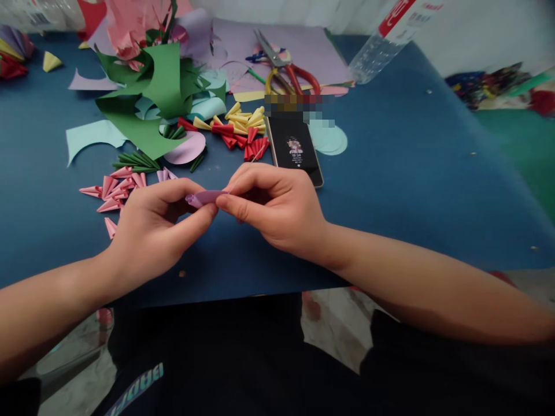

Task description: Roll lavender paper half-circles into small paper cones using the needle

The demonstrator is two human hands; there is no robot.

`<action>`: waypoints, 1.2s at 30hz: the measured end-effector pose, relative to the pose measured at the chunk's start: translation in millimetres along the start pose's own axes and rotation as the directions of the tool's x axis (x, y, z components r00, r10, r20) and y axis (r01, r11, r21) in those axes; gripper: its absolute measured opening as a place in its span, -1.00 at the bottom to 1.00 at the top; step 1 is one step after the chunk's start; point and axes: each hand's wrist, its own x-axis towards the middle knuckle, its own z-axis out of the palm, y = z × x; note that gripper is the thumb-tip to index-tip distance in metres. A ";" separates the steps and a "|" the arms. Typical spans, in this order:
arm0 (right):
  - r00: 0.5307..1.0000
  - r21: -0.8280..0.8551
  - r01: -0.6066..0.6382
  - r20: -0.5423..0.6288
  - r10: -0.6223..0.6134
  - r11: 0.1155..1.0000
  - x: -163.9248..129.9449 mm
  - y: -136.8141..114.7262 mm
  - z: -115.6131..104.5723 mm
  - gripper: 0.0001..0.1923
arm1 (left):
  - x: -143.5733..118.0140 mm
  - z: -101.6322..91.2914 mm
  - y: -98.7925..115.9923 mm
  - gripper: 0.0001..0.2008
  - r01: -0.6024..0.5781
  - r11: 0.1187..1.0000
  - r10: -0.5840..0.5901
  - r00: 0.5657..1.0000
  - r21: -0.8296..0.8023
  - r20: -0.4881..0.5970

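Observation:
A small piece of purple paper, partly rolled at its left end, is stretched between my two hands above the front of the table. My left hand pinches the rolled end between thumb and fingers. With thumb and forefinger, my right hand grips the other end; a thin stick-like thing pokes up just above these fingers. Pink paper cones lie by my left hand, some hidden behind it. Beyond the hands are dark green paper rolls, red cones, yellow cones and a purple paper disc.
Behind my right hand lies a phone, with light blue paper discs beside it. Scissors rest on purple sheets. Green paper scraps pile up at the back left. A plastic bottle stands at the back right of the blue table.

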 end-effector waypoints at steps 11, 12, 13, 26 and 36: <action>0.999 0.016 0.044 -0.028 -0.044 0.999 -0.2 -1.2 3.9 -0.69 | -0.7 -1.1 3.5 -0.88 0.059 0.997 -0.055 0.995 -0.052 0.077; 0.999 0.018 0.033 -0.029 -0.033 0.999 -0.1 -1.4 4.1 -0.68 | -0.7 -0.8 3.6 -0.88 0.057 0.997 -0.053 0.996 -0.055 0.073; 0.999 0.023 0.021 -0.028 -0.021 1.000 -0.1 -1.2 4.1 -0.68 | -0.8 -0.5 3.7 -0.88 0.057 0.997 -0.053 0.996 -0.054 0.069; 1.000 -0.024 0.007 0.021 -0.007 1.000 -1.1 2.3 1.1 -0.83 | 0.1 -1.8 3.6 -0.89 0.124 0.992 -0.124 0.992 -0.020 0.020; 0.996 0.115 -0.087 -0.027 0.090 0.990 -1.6 4.2 4.4 -0.80 | 0.1 -0.6 5.9 -0.94 0.019 1.000 -0.019 1.000 0.002 0.011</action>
